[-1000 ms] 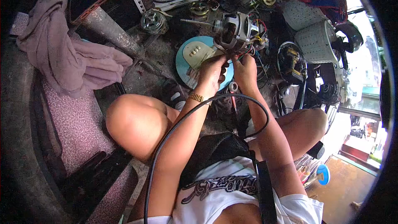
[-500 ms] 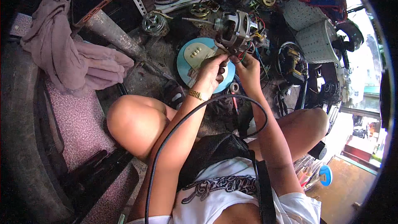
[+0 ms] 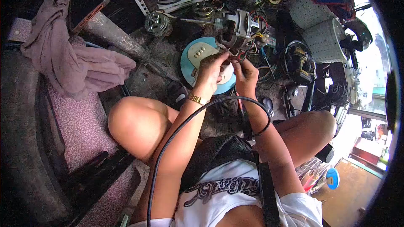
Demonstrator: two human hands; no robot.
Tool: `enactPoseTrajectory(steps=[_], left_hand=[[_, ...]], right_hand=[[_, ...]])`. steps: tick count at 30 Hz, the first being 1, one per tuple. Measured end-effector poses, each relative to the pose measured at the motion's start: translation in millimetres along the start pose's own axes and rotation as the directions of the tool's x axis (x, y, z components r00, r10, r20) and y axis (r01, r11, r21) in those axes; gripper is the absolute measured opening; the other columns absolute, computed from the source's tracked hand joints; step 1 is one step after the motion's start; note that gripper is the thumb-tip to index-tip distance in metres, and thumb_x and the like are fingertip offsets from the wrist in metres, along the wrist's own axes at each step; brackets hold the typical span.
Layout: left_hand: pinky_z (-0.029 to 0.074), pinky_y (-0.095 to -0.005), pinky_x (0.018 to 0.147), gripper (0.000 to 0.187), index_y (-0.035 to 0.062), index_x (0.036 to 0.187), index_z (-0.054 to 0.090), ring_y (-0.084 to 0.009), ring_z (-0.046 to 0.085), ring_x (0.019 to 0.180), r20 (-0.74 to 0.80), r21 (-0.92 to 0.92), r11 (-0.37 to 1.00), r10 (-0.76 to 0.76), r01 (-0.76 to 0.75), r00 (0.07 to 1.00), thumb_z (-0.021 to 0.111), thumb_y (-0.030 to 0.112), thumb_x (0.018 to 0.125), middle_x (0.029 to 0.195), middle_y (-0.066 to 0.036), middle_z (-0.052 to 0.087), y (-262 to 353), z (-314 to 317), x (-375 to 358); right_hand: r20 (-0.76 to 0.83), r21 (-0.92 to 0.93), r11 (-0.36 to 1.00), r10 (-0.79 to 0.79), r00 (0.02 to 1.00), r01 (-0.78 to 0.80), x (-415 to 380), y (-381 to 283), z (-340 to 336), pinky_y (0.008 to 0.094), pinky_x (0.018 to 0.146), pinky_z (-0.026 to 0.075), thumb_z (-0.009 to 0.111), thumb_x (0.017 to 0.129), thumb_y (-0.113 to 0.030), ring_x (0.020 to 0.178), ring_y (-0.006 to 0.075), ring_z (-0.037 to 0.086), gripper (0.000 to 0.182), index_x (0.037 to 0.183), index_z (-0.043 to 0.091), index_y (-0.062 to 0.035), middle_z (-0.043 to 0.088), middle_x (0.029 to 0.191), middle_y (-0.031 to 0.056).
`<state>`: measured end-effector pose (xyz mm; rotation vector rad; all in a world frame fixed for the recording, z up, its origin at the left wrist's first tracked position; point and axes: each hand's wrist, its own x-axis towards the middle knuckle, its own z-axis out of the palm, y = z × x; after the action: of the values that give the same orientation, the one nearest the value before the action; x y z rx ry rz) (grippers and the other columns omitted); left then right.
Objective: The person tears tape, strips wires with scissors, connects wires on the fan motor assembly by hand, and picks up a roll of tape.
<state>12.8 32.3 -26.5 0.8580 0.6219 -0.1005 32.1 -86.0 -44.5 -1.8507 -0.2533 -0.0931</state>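
My left hand (image 3: 211, 70), with a gold watch (image 3: 196, 98) at its wrist, has its fingers closed at the wires just below a motor (image 3: 239, 28). Close on its right, my right hand (image 3: 245, 74) pinches at the same thin wires (image 3: 240, 55). The strands between the fingertips are too small to make out one by one. The motor's metal shaft (image 3: 195, 21) points left. Under my hands lies a round light-blue base (image 3: 186, 68) with a cream panel bearing several buttons (image 3: 200, 52).
A grey-purple cloth (image 3: 63, 54) hangs at the left beside a rusty metal tube (image 3: 111, 33). Other motors (image 3: 156, 23) lie behind. A yellow drill (image 3: 300, 61) and a perforated white drum (image 3: 324, 40) are at the right. A black cable (image 3: 168, 145) loops over my forearms.
My right hand has shifted slightly down and left, and its fingers are more bent. My left hand has moved only a little. Both remain at the wires.
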Motion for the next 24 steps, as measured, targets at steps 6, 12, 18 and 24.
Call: enactPoseTrajectory(steps=[6,12,18,24], left_hand=[[0.03,-0.0171,0.04,0.017,0.0081,0.085,0.068,-0.0029,0.048,0.055,-0.025,0.027,0.998,0.059,-0.058,0.998,0.069,0.024,0.08,0.069,0.003,0.061,0,-8,5],[0.033,-0.0181,0.042,0.016,0.0064,0.085,0.068,-0.0039,0.048,0.055,-0.039,0.113,0.986,0.124,-0.119,0.992,0.07,0.021,0.079,0.068,0.003,0.061,1,-10,9],[0.042,-0.0241,0.052,0.014,0.0039,0.083,0.069,-0.0063,0.053,0.06,0.049,0.306,0.943,0.118,-0.127,0.992,0.07,0.017,0.079,0.072,0.0,0.064,9,-13,9],[0.034,-0.0185,0.049,0.009,0.0037,0.089,0.067,-0.0034,0.049,0.06,0.176,0.404,0.848,0.298,-0.344,0.938,0.064,0.01,0.083,0.078,0.001,0.064,-3,-18,25]], right_hand=[[-0.095,-0.128,0.966,-0.237,0.967,0.224,9,1,3,0.0307,0.064,0.046,0.067,0.074,0.004,0.072,0.0164,0.06,0.029,0.102,0.064,-0.0049,0.065,0.083,0.0091],[-0.09,-0.285,0.885,-0.407,0.909,0.368,16,1,5,0.0322,0.064,0.047,0.07,0.069,0.002,0.076,0.0286,0.061,0.026,0.094,0.065,-0.0062,0.061,0.086,0.0092],[-0.072,-0.302,0.899,-0.354,0.932,0.318,13,-6,2,0.0332,0.064,0.047,0.071,0.068,-0.002,0.073,0.0278,0.06,0.023,0.089,0.065,-0.0058,0.06,0.086,0.0094],[-0.079,-0.401,0.889,-0.273,0.959,0.22,15,-13,8,0.0372,0.069,0.048,0.071,0.069,-0.011,0.079,0.031,0.06,0.026,0.094,0.063,-0.0051,0.06,0.093,0.0115]])
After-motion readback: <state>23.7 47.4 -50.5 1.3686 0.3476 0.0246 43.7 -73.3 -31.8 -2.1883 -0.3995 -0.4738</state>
